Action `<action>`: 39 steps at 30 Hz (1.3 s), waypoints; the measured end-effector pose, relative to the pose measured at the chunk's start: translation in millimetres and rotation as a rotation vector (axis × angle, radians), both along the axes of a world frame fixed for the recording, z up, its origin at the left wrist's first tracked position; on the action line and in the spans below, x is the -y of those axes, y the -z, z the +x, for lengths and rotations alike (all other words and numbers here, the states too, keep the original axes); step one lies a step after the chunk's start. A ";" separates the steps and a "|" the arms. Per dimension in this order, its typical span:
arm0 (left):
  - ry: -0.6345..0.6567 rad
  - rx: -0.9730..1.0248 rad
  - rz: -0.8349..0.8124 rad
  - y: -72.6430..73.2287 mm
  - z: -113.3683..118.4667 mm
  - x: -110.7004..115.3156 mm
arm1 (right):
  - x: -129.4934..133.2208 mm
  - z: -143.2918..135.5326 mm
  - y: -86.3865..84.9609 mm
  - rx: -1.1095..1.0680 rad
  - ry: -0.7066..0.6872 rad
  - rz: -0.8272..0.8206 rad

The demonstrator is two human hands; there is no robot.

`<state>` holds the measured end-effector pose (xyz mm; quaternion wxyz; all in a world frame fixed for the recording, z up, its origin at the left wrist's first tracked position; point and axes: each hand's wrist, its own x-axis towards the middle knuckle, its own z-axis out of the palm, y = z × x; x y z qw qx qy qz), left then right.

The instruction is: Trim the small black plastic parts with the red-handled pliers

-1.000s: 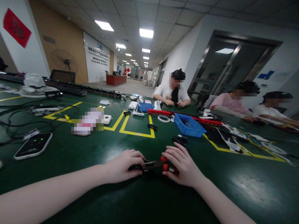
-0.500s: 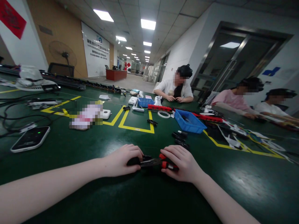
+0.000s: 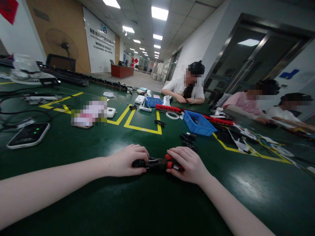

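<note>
Watching remotely, I see the right hand (image 3: 189,164) curled closer round the pliers (image 3: 159,162) than a second ago, so its hold looks firmer. The left hand (image 3: 128,161) has its fingers clamped on a black part (image 3: 139,163); the pliers point toward it, low over the table (image 3: 157,205).

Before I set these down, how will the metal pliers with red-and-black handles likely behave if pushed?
The pliers would probably feel heavy for their size, as their front looks metallic. They seem unlikely to roll, with two handles spread in the right hand. They might slide easily, since the green tabletop looks glossy.
</note>
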<state>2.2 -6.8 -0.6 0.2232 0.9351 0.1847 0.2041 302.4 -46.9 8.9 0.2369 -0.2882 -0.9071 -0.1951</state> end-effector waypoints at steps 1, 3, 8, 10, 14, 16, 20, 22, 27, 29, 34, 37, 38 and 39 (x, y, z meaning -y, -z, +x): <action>-0.002 0.000 -0.002 0.3 0.0 -0.1 | 0.2 -0.7 0.0 0.001 -0.004 0.001; -0.004 -0.001 -0.001 1.1 -0.1 -0.5 | 0.7 -2.7 0.0 0.006 -0.013 0.001; -0.009 -0.007 0.012 1.7 -0.1 -1.0 | 2.4 -8.7 -0.1 0.029 -0.015 -0.021; -0.012 -0.012 0.016 1.3 -0.1 -0.9 | 2.5 -9.7 0.2 0.031 -0.012 -0.040; -0.011 -0.006 0.025 1.4 0.0 -0.8 | 1.7 -8.4 -0.2 0.021 -0.012 -0.082; -0.012 -0.003 0.031 1.8 0.2 -0.7 | 1.2 -7.4 -1.1 0.017 -0.015 -0.090; -0.015 -0.011 0.046 3.1 0.3 -0.5 | 0.8 -6.3 -2.7 0.015 -0.019 -0.087; -0.017 -0.011 0.050 3.7 0.2 -0.7 | 0.8 -6.0 -2.7 0.014 -0.017 -0.094; -0.013 0.000 0.048 4.4 0.1 -1.6 | 1.1 -6.0 -2.1 0.012 -0.008 -0.110; -0.015 -0.001 0.046 4.1 0.4 -1.9 | 1.6 -6.5 -2.3 0.011 -0.009 -0.117; -0.016 -0.011 0.048 4.5 0.7 -2.4 | 3.2 -8.8 -2.5 0.013 -0.006 -0.113; -0.013 -0.002 0.052 5.9 0.6 -3.0 | 4.2 -10.8 -2.7 0.012 0.002 -0.108; -0.013 0.000 0.053 6.4 0.5 -3.2 | 4.5 -11.4 -2.8 0.011 0.003 -0.106; -0.012 0.001 0.054 6.7 0.5 -3.3 | 4.7 -11.9 -2.9 0.008 0.003 -0.105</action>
